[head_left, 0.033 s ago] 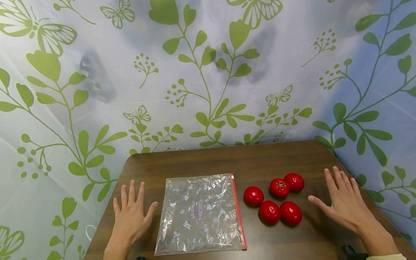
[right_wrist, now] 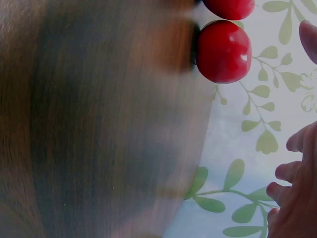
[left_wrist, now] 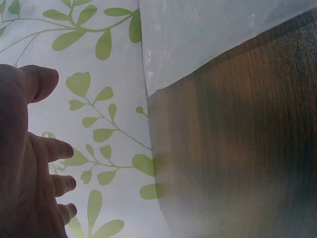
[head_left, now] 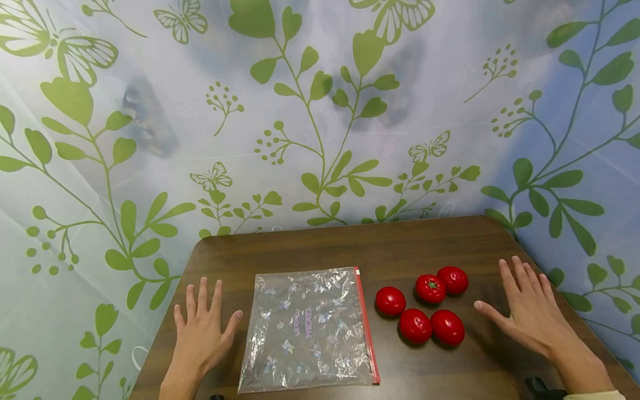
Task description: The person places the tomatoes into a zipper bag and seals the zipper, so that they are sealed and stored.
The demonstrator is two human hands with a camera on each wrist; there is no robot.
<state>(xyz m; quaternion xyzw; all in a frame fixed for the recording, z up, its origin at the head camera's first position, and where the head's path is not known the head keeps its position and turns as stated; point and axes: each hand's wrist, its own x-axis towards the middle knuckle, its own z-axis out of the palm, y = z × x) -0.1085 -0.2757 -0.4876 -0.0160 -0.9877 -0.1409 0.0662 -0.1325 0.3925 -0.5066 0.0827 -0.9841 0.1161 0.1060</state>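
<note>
A clear zip bag [head_left: 305, 328] with a small flower print and a red zip edge lies flat on the table. To its right sit several shiny red tomatoes [head_left: 415, 326] in a loose cluster, one of them showing a green star-shaped top [head_left: 431, 289]. My left hand [head_left: 202, 330], fingers spread and straight, is left of the bag and apart from it. Beyond the tomatoes on the right, my right hand [head_left: 532, 311] is held with straight fingers and the thumb pointing toward them. Neither hand holds anything. The right wrist view shows a tomato [right_wrist: 224, 51] beyond the bare wood.
The brown wooden table [head_left: 300, 244] has rounded far corners. Behind it and at both sides hangs a pale cloth [head_left: 320, 139] printed with green leaves and butterflies. A dark strap end [head_left: 540, 387] shows by the right wrist.
</note>
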